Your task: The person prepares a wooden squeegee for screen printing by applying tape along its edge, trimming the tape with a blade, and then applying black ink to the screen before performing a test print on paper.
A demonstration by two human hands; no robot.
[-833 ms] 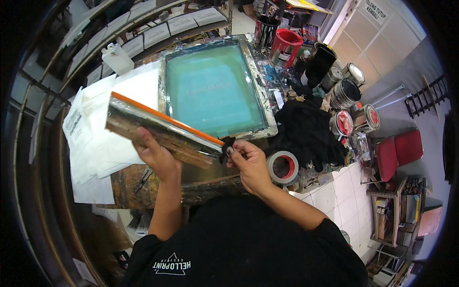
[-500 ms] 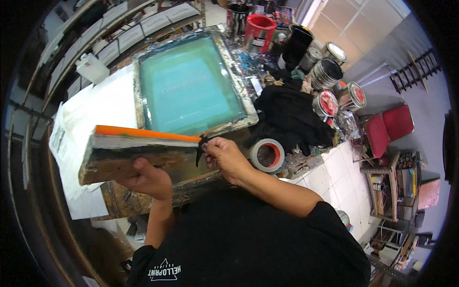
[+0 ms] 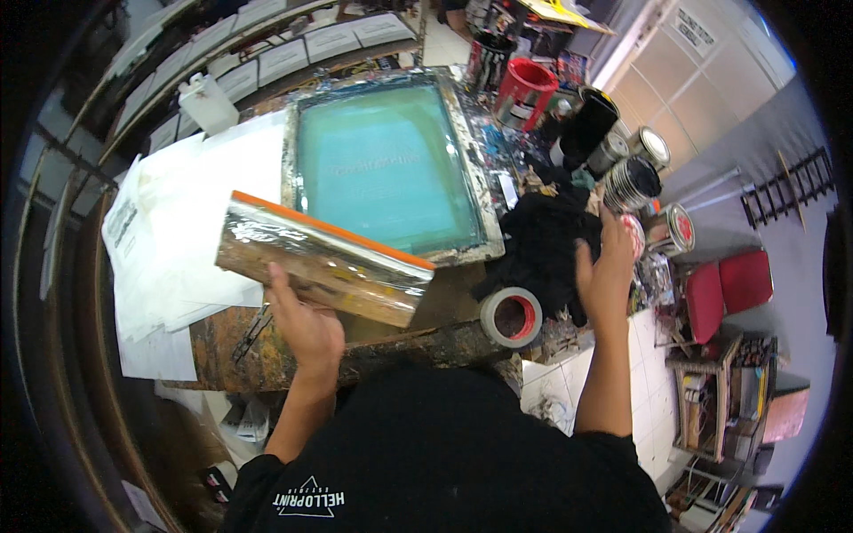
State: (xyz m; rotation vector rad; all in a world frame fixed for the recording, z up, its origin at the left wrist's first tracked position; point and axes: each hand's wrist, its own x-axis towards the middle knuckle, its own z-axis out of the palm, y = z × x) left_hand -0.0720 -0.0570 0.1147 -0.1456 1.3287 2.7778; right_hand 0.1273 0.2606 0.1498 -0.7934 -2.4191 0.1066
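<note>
With the left hand (image 3: pixel 306 324) gripping the long foil-wrapped squeegee with its orange blade edge (image 3: pixel 324 258) above the stained surface (image 3: pixel 444 333), just beside the teal-meshed printing frame (image 3: pixel 386 164), keep it level while the empty, open right hand (image 3: pixel 606 266) reaches over the black cloth (image 3: pixel 542 244).

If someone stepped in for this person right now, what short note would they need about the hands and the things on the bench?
Left hand: grips a wide squeegee with an orange blade edge and foil-wrapped body, held tilted above the bench's near edge.
Right hand: open, holding nothing, raised over the black cloth beside the paint cans.
The screen frame with teal mesh lies flat on the bench, white paper sheets to its left, a tape roll at the near edge.
Done: squeegee is picked up.
Left: it is not yet on the mesh; no ink shows on the screen.
</note>
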